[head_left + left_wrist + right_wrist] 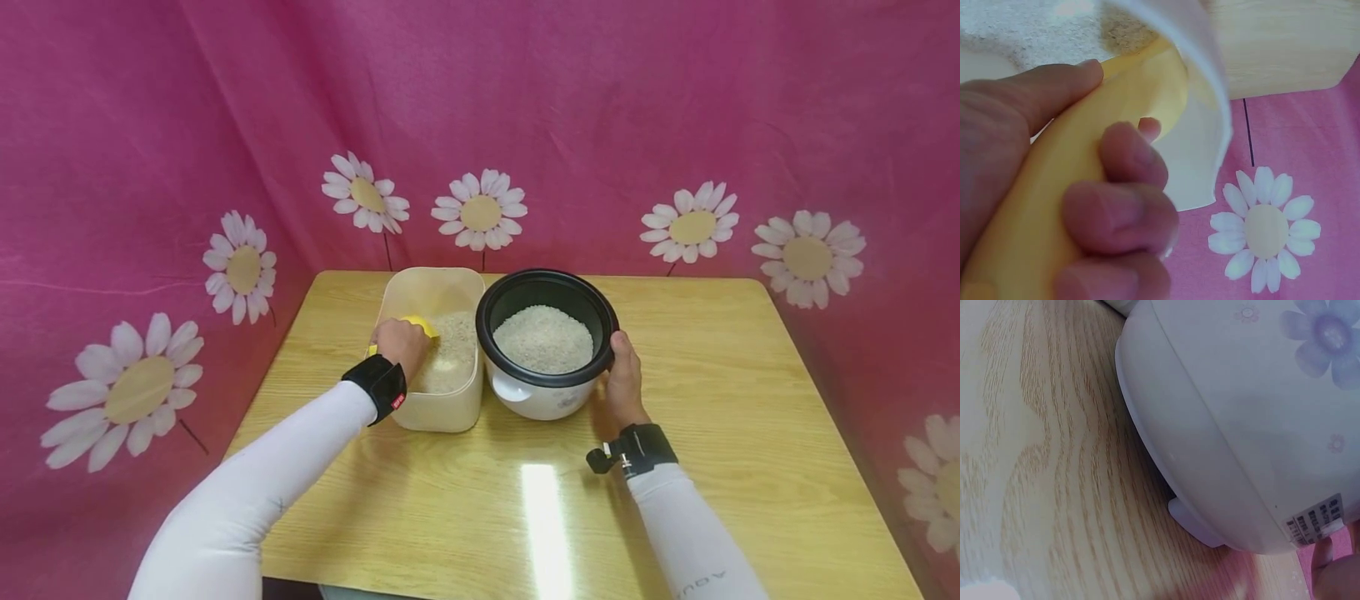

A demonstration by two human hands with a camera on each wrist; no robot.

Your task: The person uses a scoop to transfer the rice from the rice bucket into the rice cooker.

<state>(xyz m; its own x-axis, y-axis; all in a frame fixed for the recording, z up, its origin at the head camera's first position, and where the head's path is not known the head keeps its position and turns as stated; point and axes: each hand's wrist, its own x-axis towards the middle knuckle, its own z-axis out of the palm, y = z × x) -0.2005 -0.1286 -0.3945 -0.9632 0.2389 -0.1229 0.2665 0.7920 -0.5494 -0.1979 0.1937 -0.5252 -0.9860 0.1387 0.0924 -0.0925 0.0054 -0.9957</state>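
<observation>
Inside the pale plastic bin (pixel 442 412), my left hand (pixel 402 343) grips a yellow scoop (pixel 422 324) by its handle. The left wrist view shows the fingers curled round the yellow handle (pixel 1041 181), with the thumb along its top. Loose rice (pixel 455 342) lies in the bin around the scoop. To the right stands a white rice cooker (pixel 540 402) with a black rim, and a heap of rice (pixel 545 339) inside it. My right hand (pixel 625 379) holds the cooker's right side near the rim; in the right wrist view only its fingertips show, at the lower right corner.
Bin and cooker stand side by side, nearly touching, at the back of a wooden table (pixel 720 400). A pink cloth (pixel 570 125) with white daisies hangs close behind and on both sides. The cooker carries a printed label (pixel 1316 522).
</observation>
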